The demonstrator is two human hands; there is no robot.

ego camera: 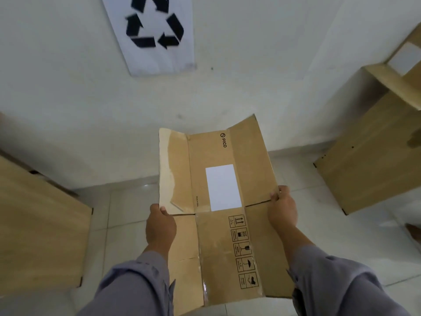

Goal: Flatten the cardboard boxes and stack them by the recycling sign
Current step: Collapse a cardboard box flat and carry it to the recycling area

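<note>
Recycling sign (pixel 155 30) top cut off; right box (pixel 376 156) cropped; pictogram text illegible.

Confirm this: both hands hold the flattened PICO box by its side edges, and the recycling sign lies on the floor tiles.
Wrong on the sign. The head view shows the recycling sign stuck on the wall. The rest stands: left hand and right hand hold the flattened PICO box by its side edges.

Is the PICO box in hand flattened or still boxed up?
Flattened: the PICO box lies as one flat sheet with flaps spread, left hand and right hand gripping its side edges.
</note>
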